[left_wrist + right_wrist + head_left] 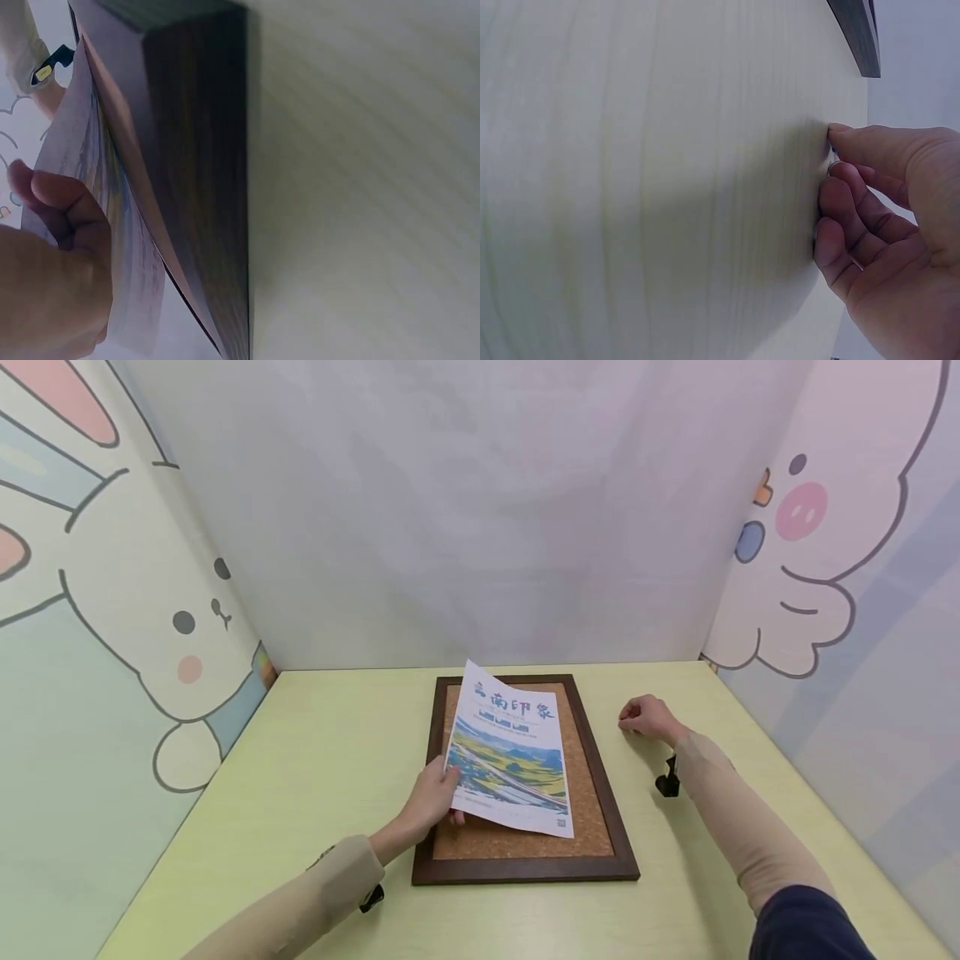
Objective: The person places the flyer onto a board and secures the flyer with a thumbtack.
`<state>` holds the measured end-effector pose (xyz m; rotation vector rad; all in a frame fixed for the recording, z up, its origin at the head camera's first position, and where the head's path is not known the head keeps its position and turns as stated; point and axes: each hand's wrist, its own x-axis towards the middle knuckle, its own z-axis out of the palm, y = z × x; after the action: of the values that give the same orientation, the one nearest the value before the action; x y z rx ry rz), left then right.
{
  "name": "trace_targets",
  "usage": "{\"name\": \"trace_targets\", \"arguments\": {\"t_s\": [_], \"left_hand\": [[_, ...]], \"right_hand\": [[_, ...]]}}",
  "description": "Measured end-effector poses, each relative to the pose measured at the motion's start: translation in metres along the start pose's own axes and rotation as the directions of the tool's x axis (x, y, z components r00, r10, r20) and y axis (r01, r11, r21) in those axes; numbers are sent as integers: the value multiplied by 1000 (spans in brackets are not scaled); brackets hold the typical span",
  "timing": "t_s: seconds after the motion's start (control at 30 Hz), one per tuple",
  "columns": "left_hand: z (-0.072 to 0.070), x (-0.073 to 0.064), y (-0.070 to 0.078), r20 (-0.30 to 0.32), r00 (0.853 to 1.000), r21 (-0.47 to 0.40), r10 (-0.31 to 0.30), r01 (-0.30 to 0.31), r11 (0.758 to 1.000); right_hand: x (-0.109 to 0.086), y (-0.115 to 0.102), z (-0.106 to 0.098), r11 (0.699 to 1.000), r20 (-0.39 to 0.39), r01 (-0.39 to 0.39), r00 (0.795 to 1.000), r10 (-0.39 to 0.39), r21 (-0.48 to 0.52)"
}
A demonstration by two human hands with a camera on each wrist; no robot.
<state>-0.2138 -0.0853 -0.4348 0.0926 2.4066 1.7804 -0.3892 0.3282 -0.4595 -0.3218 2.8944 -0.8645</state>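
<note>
My left hand (435,793) grips the left edge of a printed poster (510,752), thumb on top and fingers beneath. Blue Chinese characters and a green, yellow and blue landscape cover the white sheet. It is tilted above a cork board (525,847) with a dark brown wooden frame. In the left wrist view, the same hand (60,277) is beside the frame's thick side (199,150). My right hand (651,720) is down at the tabletop, right of the board. Its thumb and forefinger pinch a small pale thing (833,156), mostly hidden by the fingertips; I cannot tell its kind.
The board lies on a pale wood-grain table (322,735). A grey-white wall hanging (480,510) stands behind the table's back edge. Side panels printed with a cartoon rabbit (135,610) and a white cartoon figure (817,552) flank it.
</note>
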Motion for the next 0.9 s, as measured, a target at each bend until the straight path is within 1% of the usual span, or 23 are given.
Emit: {"name": "trace_targets", "arguments": {"t_s": [0.27, 0.4, 0.47, 0.53, 0.57, 0.63, 0.67, 0.7, 0.73, 0.77, 0.83, 0.87, 0.9], "left_hand": [[10, -2, -4, 64, 997, -60, -45, 49, 997], [11, -5, -3, 117, 992, -86, -49, 59, 995], [9, -6, -2, 154, 987, -86, -56, 69, 994], [6, -7, 0, 196, 978, -56, -70, 82, 995], [4, -7, 0, 213, 974, -19, -77, 83, 996], [-2, -7, 1, 228, 970, 79, -79, 63, 995], [-5, -6, 2, 218, 973, 150, -76, 43, 988], [-8, -5, 3, 198, 978, 226, -67, 20, 974], [-11, -3, 5, 171, 984, 307, -48, -7, 952], [-14, -1, 7, 145, 989, 388, -32, -27, 921], [-21, 4, 11, 105, 995, 514, 1, -55, 856], [-23, 7, 12, 101, 995, 561, 21, -74, 825], [-26, 10, 13, 112, 993, 591, 47, -105, 800]], "right_hand": [[0, 1, 0, 1000, -1, 4, 1000, -4, 9], [0, 0, 0, 1000, -12, 0, 1000, 0, 4], [1, -1, 0, 1000, -19, 3, 1000, -3, 3], [1, -2, -1, 1000, -23, 2, 1000, -2, 5], [1, -2, -1, 1000, -22, 7, 1000, -7, 7], [1, -3, -1, 1000, -23, 11, 1000, -10, 10], [0, -3, -1, 1000, -24, 10, 1000, -10, 11], [0, -3, -1, 1000, -24, 13, 1000, -12, 12], [-1, -4, -2, 1000, -22, 16, 1000, -16, 15], [-1, -4, -1, 1000, -22, 15, 1000, -14, 20], [-1, -4, -2, 999, -19, -6, 1000, 7, 48], [0, -4, -2, 997, -15, -18, 1000, 19, 72], [0, -5, -3, 995, -11, -25, 1000, 26, 95]]}}
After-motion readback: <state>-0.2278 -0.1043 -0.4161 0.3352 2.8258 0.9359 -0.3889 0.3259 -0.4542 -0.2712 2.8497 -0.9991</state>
